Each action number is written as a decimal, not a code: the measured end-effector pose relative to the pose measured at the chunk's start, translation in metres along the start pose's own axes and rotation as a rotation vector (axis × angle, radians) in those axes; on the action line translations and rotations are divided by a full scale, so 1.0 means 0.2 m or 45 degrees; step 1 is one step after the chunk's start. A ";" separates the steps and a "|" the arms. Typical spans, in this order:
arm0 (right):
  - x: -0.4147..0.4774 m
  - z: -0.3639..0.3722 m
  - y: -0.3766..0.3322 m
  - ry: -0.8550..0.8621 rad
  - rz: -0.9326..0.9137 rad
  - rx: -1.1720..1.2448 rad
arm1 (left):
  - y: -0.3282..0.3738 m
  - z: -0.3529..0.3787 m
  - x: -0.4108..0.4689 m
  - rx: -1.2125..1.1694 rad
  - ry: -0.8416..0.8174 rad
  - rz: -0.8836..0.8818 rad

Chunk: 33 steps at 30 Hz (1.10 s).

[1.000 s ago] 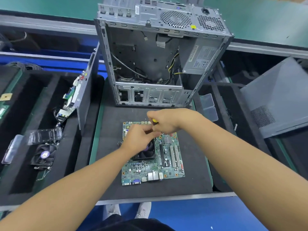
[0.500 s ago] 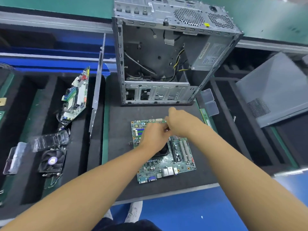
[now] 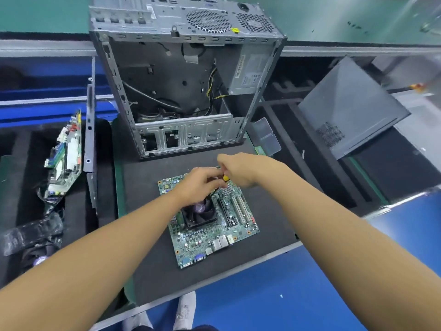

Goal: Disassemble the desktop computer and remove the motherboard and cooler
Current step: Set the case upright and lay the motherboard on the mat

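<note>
Both hands meet over the far edge of the motherboard (image 3: 210, 220), just above the cooler (image 3: 199, 212). The right hand (image 3: 235, 170) is curled into a fist around a tool with a yellow handle (image 3: 225, 178); only a small bit of yellow shows between the fingers, and a thin dark shaft runs down from it toward the board near the cooler's far corner. The left hand (image 3: 196, 185) sits just beside it, fingers bent downward and gathered at the same spot, knuckles up; whether it pinches something or only steadies the tool I cannot tell, since the fingertips are hidden.

The motherboard lies flat on the black foam mat (image 3: 143, 177), turned at a slight angle, its rear ports toward the person. The cooler, a black square fan with a purple hub label, sits on the board, partly under the left wrist.

Behind the board, at the far side of the mat, the computer case (image 3: 183, 75) stands with its open side showing: bare metal inside, loose cables and a power supply (image 3: 250, 75) in the upper right corner. Two clear plastic trays (image 3: 267, 137) lie just to the right of the case.

To the left, a grey side panel (image 3: 90, 139) stands on edge, and another green circuit board (image 3: 64, 154) leans beside it. Lower left, a second fan (image 3: 39, 258) lies in a foam recess under clear plastic packaging (image 3: 31, 232). On the right, a dark grey panel (image 3: 353, 108) rests tilted. White shoes (image 3: 187, 309) show below on the blue floor.
</note>
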State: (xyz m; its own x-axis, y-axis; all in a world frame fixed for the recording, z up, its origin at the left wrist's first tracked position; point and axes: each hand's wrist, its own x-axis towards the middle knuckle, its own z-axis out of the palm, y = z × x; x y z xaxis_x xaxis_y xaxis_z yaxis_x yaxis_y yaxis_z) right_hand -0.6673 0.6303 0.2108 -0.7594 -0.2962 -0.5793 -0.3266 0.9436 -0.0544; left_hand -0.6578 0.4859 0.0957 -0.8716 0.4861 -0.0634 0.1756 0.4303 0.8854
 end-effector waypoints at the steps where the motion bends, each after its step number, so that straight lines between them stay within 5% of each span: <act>1: 0.01 0.00 -0.02 0.002 -0.038 -0.017 | -0.01 -0.01 -0.01 -0.023 -0.002 0.028; 14: 0.09 0.07 -0.22 0.287 0.065 0.238 | -0.12 -0.01 -0.15 -0.007 0.314 0.125; 19: 0.10 0.00 -0.28 0.030 -0.160 0.018 | -0.15 -0.09 -0.20 -0.095 0.288 -0.050; 23: 0.09 -0.01 -0.30 -0.012 -0.300 -0.095 | -0.12 -0.19 -0.21 -0.011 0.064 -0.092; 27: 0.08 -0.04 -0.31 -0.058 -0.368 -0.095 | -0.13 -0.20 -0.25 0.000 0.120 -0.097; 33: 0.09 0.01 -0.35 0.134 -0.085 0.045 | -0.14 -0.10 -0.28 -0.032 0.376 -0.113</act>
State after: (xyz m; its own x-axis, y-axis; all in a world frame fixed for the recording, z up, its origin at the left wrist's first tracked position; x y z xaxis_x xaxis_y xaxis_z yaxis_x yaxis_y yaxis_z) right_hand -0.6559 0.5593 0.2022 -0.7921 -0.3707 -0.4848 -0.3597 0.9253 -0.1199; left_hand -0.6236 0.4315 0.0833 -0.9789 0.2040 -0.0078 0.0846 0.4402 0.8939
